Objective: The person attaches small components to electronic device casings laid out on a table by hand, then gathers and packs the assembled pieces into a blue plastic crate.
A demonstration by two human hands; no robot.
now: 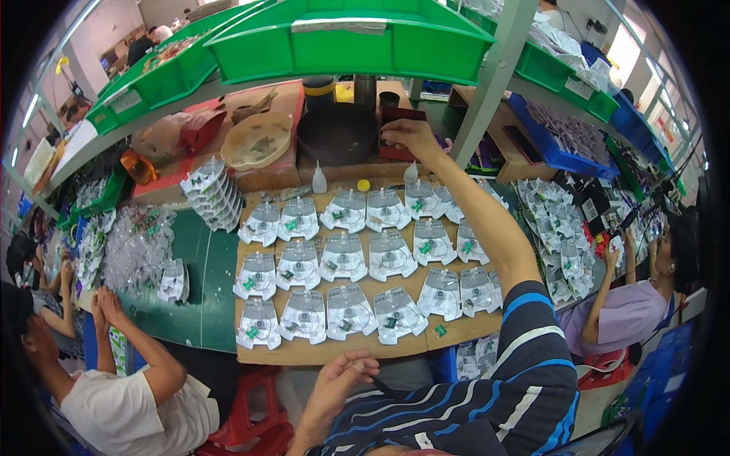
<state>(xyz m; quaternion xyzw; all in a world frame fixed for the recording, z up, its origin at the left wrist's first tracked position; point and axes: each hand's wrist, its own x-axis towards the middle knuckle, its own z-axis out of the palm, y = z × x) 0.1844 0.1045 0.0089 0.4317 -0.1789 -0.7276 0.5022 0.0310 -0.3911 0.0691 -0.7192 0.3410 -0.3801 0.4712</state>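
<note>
My right arm stretches over the bench to its back. There my right hand [413, 138] hovers at a dark red box [401, 144], fingers curled into a pinch; anything between the fingertips is too small to see. My left hand [341, 380] is at the bench's front edge, its fingers bent and thumb pressed in, contents hidden. Between them, three rows of clear-and-white plastic housings [350, 311] lie on a cardboard sheet [304, 351]. Many carry small green circuit boards [424, 248]. One loose green circuit board [440, 330] is near the front right edge.
Behind the rows stand a black bowl [338, 137], a beige basin [257, 142], and two white squeeze bottles [319, 181] [411, 173]. Stacked housings [213, 194] are at left. A green bin shelf [350, 49] hangs above. Co-workers [129, 395] [623, 304] sit on both sides.
</note>
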